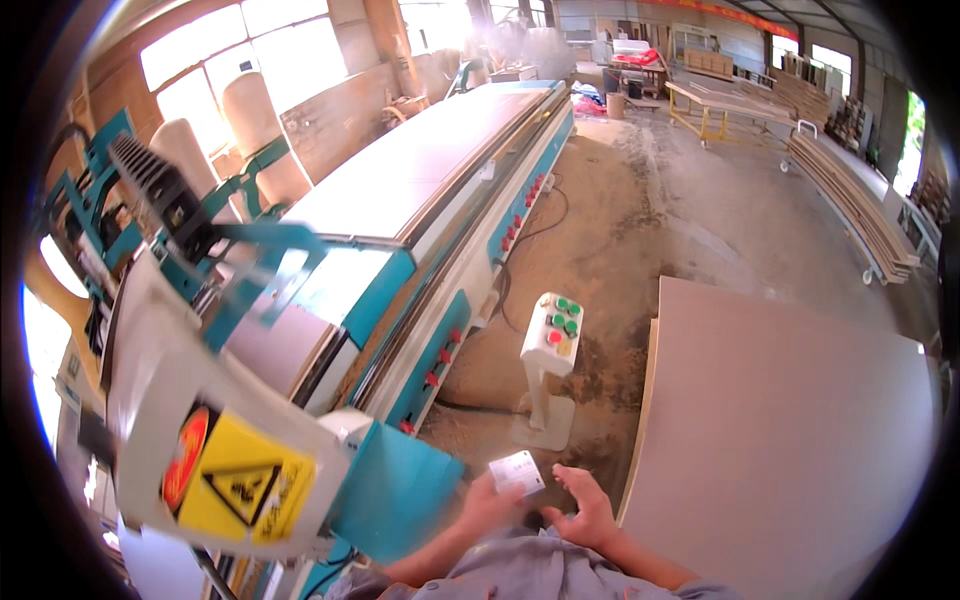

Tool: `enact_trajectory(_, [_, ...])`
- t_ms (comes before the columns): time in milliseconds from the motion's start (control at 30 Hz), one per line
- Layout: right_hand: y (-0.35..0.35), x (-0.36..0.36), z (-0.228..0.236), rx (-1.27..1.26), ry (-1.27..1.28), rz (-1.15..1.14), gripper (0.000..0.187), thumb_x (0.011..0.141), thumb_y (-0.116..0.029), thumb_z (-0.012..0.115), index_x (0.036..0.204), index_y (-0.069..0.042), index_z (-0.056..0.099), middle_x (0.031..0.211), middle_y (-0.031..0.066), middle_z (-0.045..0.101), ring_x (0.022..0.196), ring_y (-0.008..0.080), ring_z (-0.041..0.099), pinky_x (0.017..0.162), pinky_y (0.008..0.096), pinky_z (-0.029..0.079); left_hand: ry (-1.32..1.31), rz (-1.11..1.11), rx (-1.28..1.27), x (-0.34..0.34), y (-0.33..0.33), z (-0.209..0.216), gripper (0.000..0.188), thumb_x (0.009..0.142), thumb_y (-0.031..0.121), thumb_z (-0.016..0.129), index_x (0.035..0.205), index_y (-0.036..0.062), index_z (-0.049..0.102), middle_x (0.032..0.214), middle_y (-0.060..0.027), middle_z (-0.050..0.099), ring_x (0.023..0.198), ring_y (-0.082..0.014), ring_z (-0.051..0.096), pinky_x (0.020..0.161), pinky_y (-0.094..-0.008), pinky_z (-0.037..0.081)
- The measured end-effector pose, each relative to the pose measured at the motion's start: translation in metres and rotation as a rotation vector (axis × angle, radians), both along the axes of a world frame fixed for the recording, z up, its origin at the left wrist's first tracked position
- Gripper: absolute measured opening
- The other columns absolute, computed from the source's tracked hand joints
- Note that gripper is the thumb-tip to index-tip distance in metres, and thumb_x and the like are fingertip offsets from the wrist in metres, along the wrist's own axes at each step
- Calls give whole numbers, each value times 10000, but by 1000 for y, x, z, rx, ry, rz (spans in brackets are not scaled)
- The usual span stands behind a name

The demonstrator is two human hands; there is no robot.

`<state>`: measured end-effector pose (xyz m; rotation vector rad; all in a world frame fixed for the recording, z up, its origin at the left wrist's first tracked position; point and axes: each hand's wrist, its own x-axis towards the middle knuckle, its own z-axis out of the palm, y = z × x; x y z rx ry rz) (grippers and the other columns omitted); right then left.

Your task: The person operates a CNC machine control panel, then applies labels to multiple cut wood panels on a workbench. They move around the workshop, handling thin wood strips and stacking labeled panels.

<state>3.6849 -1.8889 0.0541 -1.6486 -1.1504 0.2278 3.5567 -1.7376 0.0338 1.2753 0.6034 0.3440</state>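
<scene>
One white card [515,472] is at the near middle of the scene, in the person's left hand [487,508], which grips its near left part. The right hand [588,512] is just right of the card, its thumb and forefinger spread apart. Both forearms come out of grey sleeves at the near edge.

Just beyond the hands, a white control stand [537,395] rises from the floor [610,220], with green buttons [568,327] and one red button [555,338] on its slanted top. A dark cable [470,407] runs left from its base.

Left of the stand, a long teal and white machine [385,300] reaches into the far scene, carrying a pale panel [400,170]; red knobs [445,356] line its right side. At near left are a white housing [220,400] with a yellow warning label [245,478], and a teal cover [390,490] beside the left forearm.

A large flat board [780,420] fills the near right. Farther right stands a cart of long boards [845,200], and beyond it a yellow-legged bench [703,129].
</scene>
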Motion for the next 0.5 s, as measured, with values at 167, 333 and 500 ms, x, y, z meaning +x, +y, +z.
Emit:
enact_trajectory(167, [73, 122, -44, -32, 288, 24, 481, 722, -154, 714, 1159, -19, 565, 997, 127, 616, 930, 248, 616, 789, 339, 496, -52, 227, -46, 97, 74, 22, 270, 834, 97, 561, 1063, -46, 578, 891, -149, 663, 679, -211, 628, 586, -310, 503])
enact_trajectory(333, [155, 280, -97, -199, 289, 242, 410, 745, -214, 697, 1091, -14, 607, 971, 130, 631, 888, 254, 628, 787, 333, 497, -73, 511, -104, 216, 133, -33, 282, 835, 153, 541, 1017, -57, 583, 817, -159, 656, 589, -234, 618, 482, -306, 478])
enact_trajectory(500, [243, 462, -110, -417, 365, 312, 351, 745, -197, 667, 1037, -7, 630, 954, 143, 636, 862, 267, 633, 775, 333, 501, -195, 783, -346, 358, 180, -1, 331, 788, 158, 561, 1026, -71, 575, 875, -160, 652, 693, -242, 637, 540, -329, 518])
